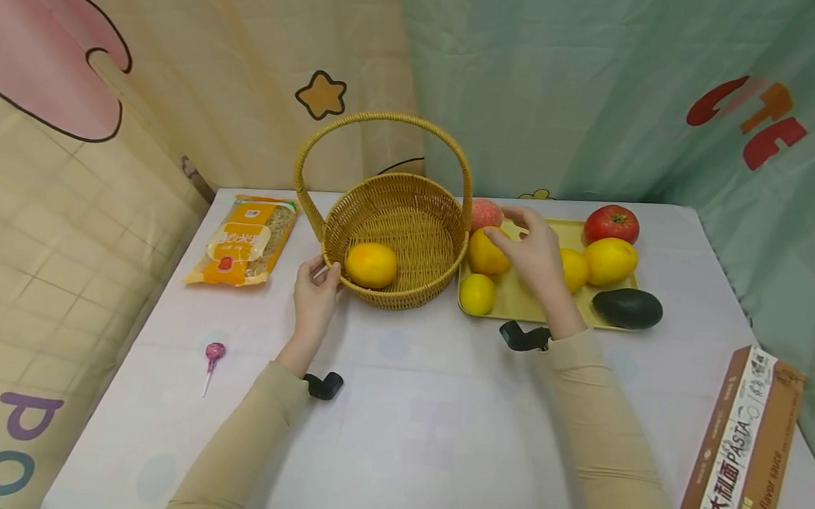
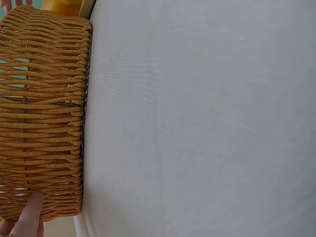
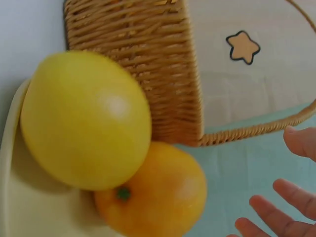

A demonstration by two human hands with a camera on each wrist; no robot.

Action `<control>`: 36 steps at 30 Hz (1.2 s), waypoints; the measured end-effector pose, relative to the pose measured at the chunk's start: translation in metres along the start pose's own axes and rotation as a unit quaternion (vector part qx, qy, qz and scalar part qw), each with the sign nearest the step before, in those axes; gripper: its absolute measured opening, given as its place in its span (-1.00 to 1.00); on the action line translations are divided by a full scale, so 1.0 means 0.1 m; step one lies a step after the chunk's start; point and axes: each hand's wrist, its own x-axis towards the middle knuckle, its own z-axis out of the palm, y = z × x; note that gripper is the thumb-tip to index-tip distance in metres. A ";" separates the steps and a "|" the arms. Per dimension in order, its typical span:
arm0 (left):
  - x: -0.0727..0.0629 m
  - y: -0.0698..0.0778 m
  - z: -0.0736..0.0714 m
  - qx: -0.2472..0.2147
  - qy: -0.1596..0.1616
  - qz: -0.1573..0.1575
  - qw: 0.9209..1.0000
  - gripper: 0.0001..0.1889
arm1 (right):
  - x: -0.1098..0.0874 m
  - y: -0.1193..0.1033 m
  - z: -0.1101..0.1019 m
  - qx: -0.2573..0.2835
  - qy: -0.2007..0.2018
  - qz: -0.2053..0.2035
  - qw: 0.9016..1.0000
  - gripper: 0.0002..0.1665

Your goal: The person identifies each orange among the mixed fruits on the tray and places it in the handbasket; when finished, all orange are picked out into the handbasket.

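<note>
My left hand (image 1: 315, 295) grips the near left rim of a round wicker basket (image 1: 405, 295) with a tall arched handle. One yellow-orange fruit (image 1: 372, 265) lies inside it. In the left wrist view a digit (image 2: 30, 215) touches the basket's woven side. To the right, my right hand (image 1: 535, 254) hovers with spread fingers over an orange (image 1: 486, 255) and holds nothing. The orange lies between a lemon (image 1: 477, 295) and a pinkish-red fruit (image 1: 485, 214) on a yellow tray (image 1: 516, 312). The right wrist view shows the fingertips apart from the orange (image 3: 163, 192).
Also on the tray are a tomato (image 1: 612, 224), yellow fruits (image 1: 610, 261) and a dark green avocado-like fruit (image 1: 627, 308) at its edge. A food packet (image 1: 243, 240) and lollipop (image 1: 215, 352) lie left, a pasta box (image 1: 742, 454) right. Curtains (image 1: 564, 100) hang behind the table.
</note>
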 end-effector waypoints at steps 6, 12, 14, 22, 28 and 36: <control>-0.01 0.01 0.00 -0.007 -0.001 -0.003 1.000 -0.47 | 0.05 0.17 0.01 -0.014 -0.029 0.052 0.998 -0.18; -0.01 0.01 0.00 -0.007 -0.003 -0.005 1.000 -0.46 | 0.09 0.29 0.10 -0.027 -0.047 0.083 0.995 -0.09; -0.02 0.01 0.00 -0.007 -0.004 -0.004 1.000 -0.46 | 0.11 0.31 0.12 -0.031 -0.051 0.092 0.994 -0.08; -0.02 0.01 0.00 -0.013 -0.001 -0.001 1.000 -0.47 | 0.13 0.38 0.21 -0.049 -0.072 0.118 0.989 -0.02; -0.01 0.01 0.00 -0.009 -0.002 -0.003 1.000 -0.48 | 0.12 0.41 0.27 -0.053 -0.069 0.116 0.989 0.03; 0.00 0.00 -0.01 -0.009 0.001 -0.001 1.000 -0.48 | 0.11 0.39 0.35 -0.045 -0.048 0.132 0.989 0.05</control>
